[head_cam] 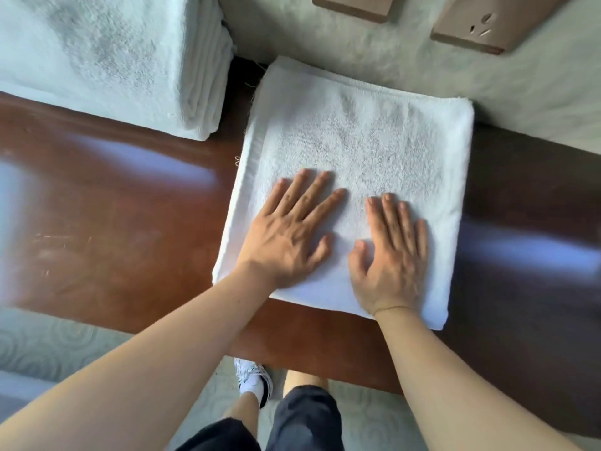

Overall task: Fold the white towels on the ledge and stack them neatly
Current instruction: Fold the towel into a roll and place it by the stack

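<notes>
A folded white towel [364,138] lies flat on the glossy reddish-brown wooden ledge [123,216], right of centre, its far edge against the wall. My left hand [289,236] rests palm down on the towel's near left part, fingers spread. Beside it, my right hand [390,252] lies flat on the near right part, fingers together and pointing away from me. Neither hand grips anything. A tall stack of folded white towels [107,56] stands on the ledge at the far left.
The pale textured wall [406,50] behind the ledge carries two brown socket plates [487,24] at the top right. Below the ledge's front edge I see patterned carpet [48,346], my legs in dark shorts and a white shoe [252,375].
</notes>
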